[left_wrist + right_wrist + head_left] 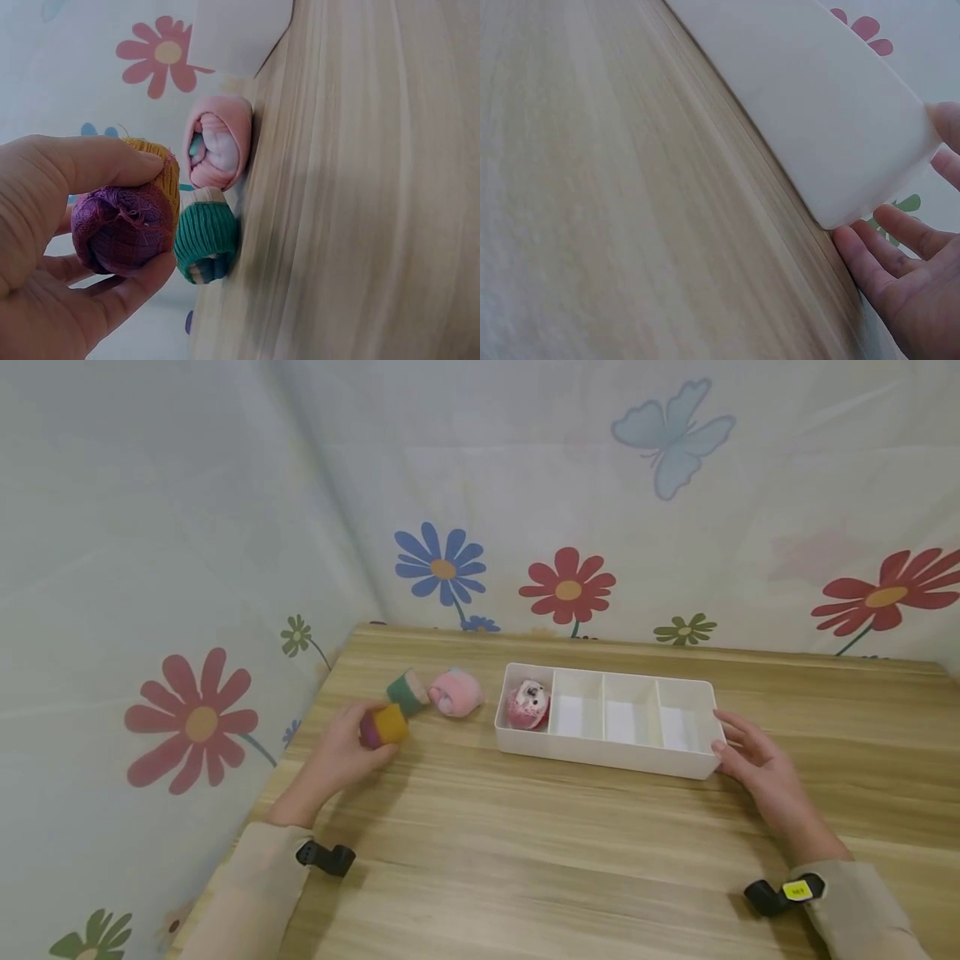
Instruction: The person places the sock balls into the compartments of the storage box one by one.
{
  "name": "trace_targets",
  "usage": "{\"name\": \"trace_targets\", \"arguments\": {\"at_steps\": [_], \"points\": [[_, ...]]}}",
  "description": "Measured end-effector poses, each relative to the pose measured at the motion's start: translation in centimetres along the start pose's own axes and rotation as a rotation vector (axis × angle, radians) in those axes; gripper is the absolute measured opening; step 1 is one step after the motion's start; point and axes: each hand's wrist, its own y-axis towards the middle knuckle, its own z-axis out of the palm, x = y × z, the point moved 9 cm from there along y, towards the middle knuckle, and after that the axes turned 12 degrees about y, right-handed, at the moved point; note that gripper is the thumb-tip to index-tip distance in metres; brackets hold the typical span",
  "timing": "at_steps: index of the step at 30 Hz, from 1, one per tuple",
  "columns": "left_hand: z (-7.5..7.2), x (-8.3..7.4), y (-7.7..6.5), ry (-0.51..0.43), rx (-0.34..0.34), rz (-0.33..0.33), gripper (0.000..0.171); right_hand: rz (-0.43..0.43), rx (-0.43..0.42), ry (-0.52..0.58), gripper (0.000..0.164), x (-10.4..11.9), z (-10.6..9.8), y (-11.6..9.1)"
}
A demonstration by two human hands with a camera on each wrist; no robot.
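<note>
My left hand point(343, 755) pinched a ribbed knit roll point(390, 725) left of the smooth tray point(600, 754), which my right hand point(761, 768) touched, fingers apart.

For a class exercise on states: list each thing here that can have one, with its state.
Purple-and-yellow roll: pinched in the left hand, off the table
Green roll: rolled up, on the table
Pink roll: rolled up, on the table
Tray: upright, open-topped, one of four compartments filled
Red-and-white roll: in the tray's leftmost compartment
Right hand: touching the tray's right end
</note>
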Motion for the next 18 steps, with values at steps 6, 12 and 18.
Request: {"name": "trace_targets", "arguments": {"at_steps": [6, 12, 18], "points": [[-0.1, -0.8, 0.5, 0.007, -0.006, 0.019, 0.061, 0.018, -0.006, -0.016, 0.054, -0.2, 0.0, -0.1], [-0.1, -1.7, 1.2, -0.016, -0.006, 0.053, 0.060, 0.051, -0.010, -0.046, 0.054, -0.4, -0.2, 0.0], [0.1, -3.0, 1.8, -0.069, -0.013, 0.089, 0.059, 0.076, -0.016, -0.061, 0.054, -0.5, -0.3, 0.0]]}}
